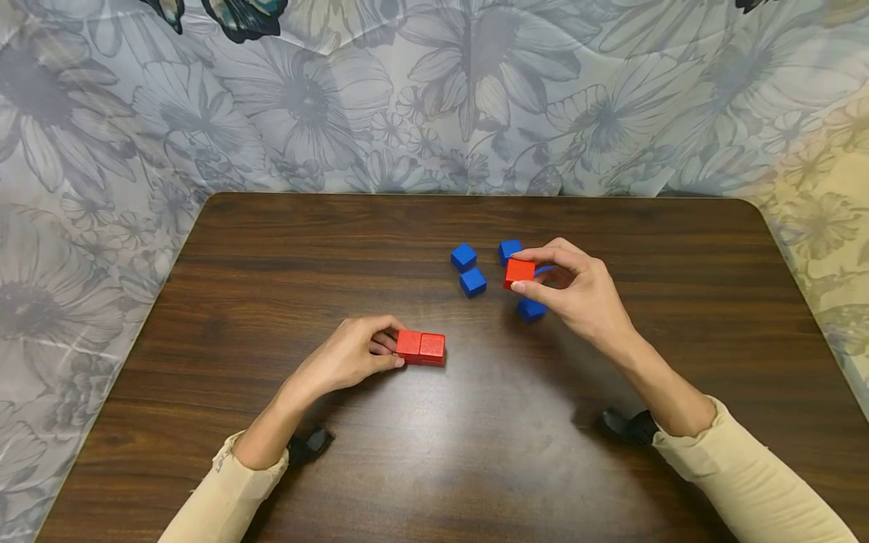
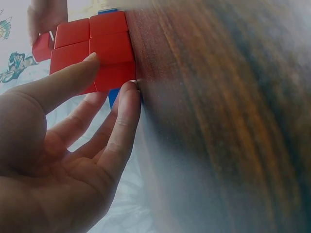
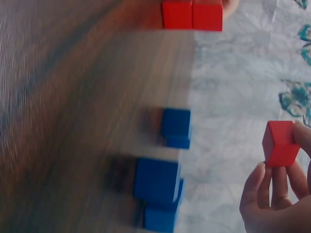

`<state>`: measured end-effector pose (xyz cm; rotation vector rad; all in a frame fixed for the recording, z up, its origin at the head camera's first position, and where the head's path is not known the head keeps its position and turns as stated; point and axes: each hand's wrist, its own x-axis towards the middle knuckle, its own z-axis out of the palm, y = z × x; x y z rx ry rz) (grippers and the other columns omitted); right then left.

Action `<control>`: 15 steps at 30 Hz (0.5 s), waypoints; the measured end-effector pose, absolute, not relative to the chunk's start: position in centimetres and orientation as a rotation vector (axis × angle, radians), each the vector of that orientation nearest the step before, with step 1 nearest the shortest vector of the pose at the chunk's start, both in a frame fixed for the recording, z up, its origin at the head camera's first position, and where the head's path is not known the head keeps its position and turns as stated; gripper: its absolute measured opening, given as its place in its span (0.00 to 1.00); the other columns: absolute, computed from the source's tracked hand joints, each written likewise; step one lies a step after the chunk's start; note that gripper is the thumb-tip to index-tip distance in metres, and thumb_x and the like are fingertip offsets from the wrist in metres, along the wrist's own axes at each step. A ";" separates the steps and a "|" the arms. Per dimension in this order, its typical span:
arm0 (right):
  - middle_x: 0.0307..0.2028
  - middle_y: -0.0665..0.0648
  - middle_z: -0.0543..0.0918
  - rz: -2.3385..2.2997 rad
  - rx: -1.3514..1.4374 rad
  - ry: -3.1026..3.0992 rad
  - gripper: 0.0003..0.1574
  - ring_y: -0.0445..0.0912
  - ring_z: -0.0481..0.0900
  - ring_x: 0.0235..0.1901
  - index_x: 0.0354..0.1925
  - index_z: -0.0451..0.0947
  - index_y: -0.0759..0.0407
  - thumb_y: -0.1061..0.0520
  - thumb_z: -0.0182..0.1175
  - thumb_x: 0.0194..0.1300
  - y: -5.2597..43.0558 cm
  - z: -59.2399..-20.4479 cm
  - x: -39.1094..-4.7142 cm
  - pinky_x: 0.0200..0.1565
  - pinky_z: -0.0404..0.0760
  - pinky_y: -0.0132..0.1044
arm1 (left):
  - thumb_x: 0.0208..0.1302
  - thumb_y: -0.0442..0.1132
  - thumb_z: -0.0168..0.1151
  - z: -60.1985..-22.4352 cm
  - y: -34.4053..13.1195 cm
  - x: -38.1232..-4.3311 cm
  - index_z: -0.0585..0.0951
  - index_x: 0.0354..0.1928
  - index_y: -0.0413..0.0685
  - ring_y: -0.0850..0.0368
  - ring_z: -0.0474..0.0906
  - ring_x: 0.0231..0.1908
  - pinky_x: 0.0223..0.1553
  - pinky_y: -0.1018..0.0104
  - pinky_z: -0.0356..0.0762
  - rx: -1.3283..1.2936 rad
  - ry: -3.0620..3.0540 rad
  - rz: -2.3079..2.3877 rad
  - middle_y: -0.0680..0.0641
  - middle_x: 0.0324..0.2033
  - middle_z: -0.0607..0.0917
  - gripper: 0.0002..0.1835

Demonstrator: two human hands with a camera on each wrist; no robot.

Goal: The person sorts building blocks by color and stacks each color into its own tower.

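My left hand (image 1: 353,352) grips the left end of a small block of red cubes (image 1: 421,347), two wide and two high, on the dark table. In the left wrist view, its thumb presses the near face of the red cubes (image 2: 72,34) and a fingertip sits low at their edge. My right hand (image 1: 577,290) pinches a single red cube (image 1: 519,272) between thumb and fingers. That red cube (image 3: 281,145) is held up off the table in the right wrist view. Below and around the right hand lie several blue cubes (image 1: 473,283), one partly hidden behind the fingers.
The brown wooden table (image 1: 271,264) has rounded far corners. Behind it hangs a pale floral cloth (image 1: 434,98). Another blue cube (image 1: 464,257) lies left of the right hand, toward the far side. Dark straps with cameras (image 1: 627,427) hang under both wrists.
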<state>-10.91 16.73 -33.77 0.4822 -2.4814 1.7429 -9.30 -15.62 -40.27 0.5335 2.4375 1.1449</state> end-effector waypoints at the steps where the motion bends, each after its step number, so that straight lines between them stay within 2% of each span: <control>1: 0.39 0.60 0.80 1.743 0.490 -2.480 0.21 0.48 0.81 0.36 0.49 0.82 0.70 0.72 0.70 0.55 16.6 -34.0 -10.8 0.40 0.81 0.28 | 0.57 0.32 0.74 -40.3 -15.6 -9.3 0.82 0.49 0.46 0.61 0.83 0.38 0.41 0.69 0.81 0.532 2.439 1.143 0.50 0.38 0.85 0.18; 10: 0.38 0.55 0.79 1.812 0.540 -2.429 0.23 0.46 0.79 0.38 0.49 0.85 0.60 0.68 0.74 0.53 15.6 -36.1 -10.9 0.45 0.81 0.31 | 0.56 0.32 0.74 -40.2 -15.6 -9.2 0.82 0.49 0.45 0.61 0.83 0.38 0.41 0.69 0.82 0.527 2.428 1.160 0.50 0.38 0.85 0.18; 15: 0.37 0.55 0.79 1.861 0.563 -2.394 0.22 0.48 0.79 0.38 0.48 0.85 0.59 0.68 0.75 0.53 14.9 -36.1 -10.6 0.45 0.81 0.33 | 0.56 0.32 0.74 -40.2 -15.6 -9.3 0.82 0.49 0.46 0.61 0.83 0.38 0.41 0.69 0.82 0.525 2.427 1.164 0.50 0.38 0.85 0.18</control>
